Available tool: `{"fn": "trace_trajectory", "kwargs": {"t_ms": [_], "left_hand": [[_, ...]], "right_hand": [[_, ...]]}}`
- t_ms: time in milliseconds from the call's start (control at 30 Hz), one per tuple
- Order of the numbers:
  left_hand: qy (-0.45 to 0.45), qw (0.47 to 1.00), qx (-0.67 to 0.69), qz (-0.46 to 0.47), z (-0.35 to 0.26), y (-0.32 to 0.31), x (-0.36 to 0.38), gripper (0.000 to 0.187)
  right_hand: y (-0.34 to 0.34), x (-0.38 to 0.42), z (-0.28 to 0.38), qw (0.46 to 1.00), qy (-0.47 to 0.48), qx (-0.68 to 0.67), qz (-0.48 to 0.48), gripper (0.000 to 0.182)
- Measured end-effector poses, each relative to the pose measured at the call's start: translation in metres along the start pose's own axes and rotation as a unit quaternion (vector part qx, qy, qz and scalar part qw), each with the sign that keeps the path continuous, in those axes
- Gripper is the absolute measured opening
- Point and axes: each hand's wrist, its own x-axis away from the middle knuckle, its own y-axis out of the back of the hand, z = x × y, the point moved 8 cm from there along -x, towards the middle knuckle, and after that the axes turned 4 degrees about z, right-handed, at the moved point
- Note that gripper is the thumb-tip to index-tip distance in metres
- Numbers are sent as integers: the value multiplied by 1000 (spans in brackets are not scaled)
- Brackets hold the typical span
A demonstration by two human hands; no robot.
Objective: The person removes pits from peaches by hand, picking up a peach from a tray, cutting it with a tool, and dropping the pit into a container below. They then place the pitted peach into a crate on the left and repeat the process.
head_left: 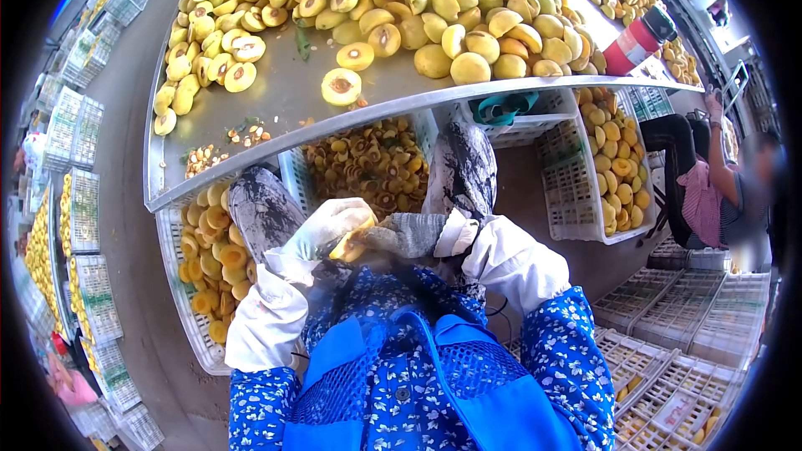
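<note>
My left hand [330, 227], in a whitish glove, is closed around a yellow peach half [352, 244] in front of my lap. From the other side my right hand [407, 235], in a grey knitted glove, is closed with its fingertips against the fruit. Any small tool in it is hidden. Just beyond my hands, between my knees, stands a crate holding peach peelings and scraps [368, 164]. Above it, halved peaches [484, 21] lie heaped on the metal table [296, 104], some cut side up.
A crate of peach halves [213, 255] stands by my left leg, another crate [576, 179] to the right. Pits [249, 132] lie near the table edge. A red bottle [639, 43] stands on the table. A person [710, 175] sits at right, near stacked crates [677, 309].
</note>
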Motion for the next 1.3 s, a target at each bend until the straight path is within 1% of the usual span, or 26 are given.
{"fn": "trace_trajectory", "kwargs": {"t_ms": [33, 67, 100, 167, 200, 267, 300, 367, 400, 467, 533, 600, 633, 700, 733, 767, 800, 833, 900, 967, 1000, 1067, 1167, 1233, 1267, 1300], "left_hand": [[17, 1000, -8, 3, -8, -3, 2, 21], [34, 999, -17, 6, -15, -3, 2, 22], [49, 998, -28, 9, -21, -3, 1, 22], [24, 999, -37, -2, -34, -5, -2, 23], [10, 999, -45, 2, -38, -5, -4, 23], [-6, 1000, -24, 11, -40, -6, -6, 23], [-8, 1000, -8, 22, -44, -8, -6, 23], [-20, 997, 66, 31, -38, -5, -8, 26], [-55, 996, 75, -17, -42, 2, -7, 28], [-133, 980, 97, -115, -54, 5, -3, 32], [-207, 946, 164, -190, -47, 4, 1, 35], [-247, 910, 223, -247, -38, 8, 5, 37], [-209, 906, 204, -306, -40, 10, 9, 35], [-219, 912, 209, -277, -31, 17, 8, 31], [-193, 930, 161, -267, -36, 14, 7, 28], [-165, 946, 112, -256, -43, 10, 9, 26], [-134, 959, 63, -243, -45, 7, 11, 24], [-171, 957, 100, -210, -42, 5, 5, 18], [-169, 962, 119, -180, -34, 7, 4, 24], [-254, 935, 199, -146, -51, -2, 9, 39], [-240, 925, 224, -193, -32, 6, 3, 53], [-229, 899, 328, -178, -32, 0, 1, 54], [-218, 832, 494, -130, -14, 4, -1, 51], [-203, 776, 584, -125, 3, 16, -1, 51], [-212, 769, 584, -152, 8, 26, 3, 50], [-222, 759, 584, -181, 13, 35, 9, 50]], "right_hand": [[-2, 0, 3, 988, -77, -136, 6, 36], [-5, 2, 7, 951, -154, -267, -10, 36], [-11, 0, 9, 928, -172, -330, -27, 38], [-24, -2, 13, 865, -204, -453, -72, 52], [-18, -7, 17, 886, -145, -424, -116, 52], [-35, -9, -16, 861, -107, -483, -120, 47], [-60, -8, -73, 810, -125, -568, -78, 44], [-68, -16, -53, 693, -52, -718, 27, 43], [-65, -12, -32, 624, 37, -775, 89, 42], [-46, -16, -14, 595, 71, -799, 42, 41], [-39, -30, -43, 667, -29, -724, -173, 47], [-40, -24, -43, 696, -45, -699, -155, 46], [-41, -20, -42, 711, -52, -686, -146, 46], [-41, -18, -6, 663, -104, -736, -86, 47], [-22, -11, 28, 683, -23, -730, 23, 44], [-23, -8, 8, 689, -103, -717, 10, 44], [-12, -4, -5, 792, -112, -599, -45, 44], [-18, -4, -15, 728, -178, -655, -98, 45], [-29, 2, -32, 566, -279, -737, -241, 48], [-31, 5, 32, 704, -208, -679, 16, 50], [-34, -2, 31, 731, -194, -654, -32, 52], [-32, -16, 26, 792, -143, -576, -143, 53], [-22, -21, 42, 867, -89, -453, -188, 52], [-24, -22, 47, 906, -54, -399, -128, 52], [-24, -25, 43, 946, -94, -276, -140, 53], [-30, -22, 7, 908, -140, -364, -153, 50]]}}
